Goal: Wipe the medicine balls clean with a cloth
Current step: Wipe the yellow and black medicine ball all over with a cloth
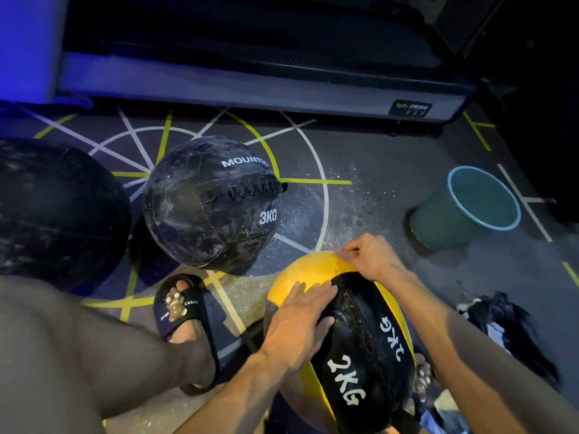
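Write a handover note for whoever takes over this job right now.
Left hand: flat on the 2KG ball, fingers straight, steadying it.
Right hand: curled at the ball's far top edge, pinching something too small to make out.
No cloth in either hand; a dark cloth pile lies on the floor to the right, bucket beyond it.
3KG ball looks streaked and smeared; a large black ball sits left.
Left to do: pick up a cloth, wipe all three.
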### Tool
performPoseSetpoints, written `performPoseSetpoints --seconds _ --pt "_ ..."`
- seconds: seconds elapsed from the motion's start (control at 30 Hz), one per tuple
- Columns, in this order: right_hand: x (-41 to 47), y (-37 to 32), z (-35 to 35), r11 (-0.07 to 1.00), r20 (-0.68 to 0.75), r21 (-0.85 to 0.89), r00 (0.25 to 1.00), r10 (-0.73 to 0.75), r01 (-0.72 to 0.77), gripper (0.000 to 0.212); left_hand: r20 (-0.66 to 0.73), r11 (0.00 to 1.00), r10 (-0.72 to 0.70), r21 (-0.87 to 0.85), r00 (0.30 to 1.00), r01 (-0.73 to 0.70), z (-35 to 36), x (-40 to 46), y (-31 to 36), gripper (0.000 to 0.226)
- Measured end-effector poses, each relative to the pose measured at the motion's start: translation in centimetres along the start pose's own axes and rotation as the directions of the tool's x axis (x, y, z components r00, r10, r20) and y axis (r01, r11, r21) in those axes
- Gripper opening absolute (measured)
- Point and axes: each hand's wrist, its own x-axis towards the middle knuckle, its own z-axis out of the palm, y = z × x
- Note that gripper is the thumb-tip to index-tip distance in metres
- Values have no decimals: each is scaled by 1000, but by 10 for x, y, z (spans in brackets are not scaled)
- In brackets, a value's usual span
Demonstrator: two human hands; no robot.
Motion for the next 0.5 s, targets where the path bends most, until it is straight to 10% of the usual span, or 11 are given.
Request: performPoseSetpoints --seconds 0.2,0.37,0.5 --pt "-16 -21 9 949 200 52 928 -314 310 19 4 1000 3 -27 1000 -2 0 2 0 58" --pt "4 12 -7 998 63 26 996 -60 58 22 8 1000 -4 -29 1000 5 0 4 -1 57" --pt "-17 18 2 974 93 156 979 -179 164 15 10 999 -32 -22 999 32 -2 4 -5 58"
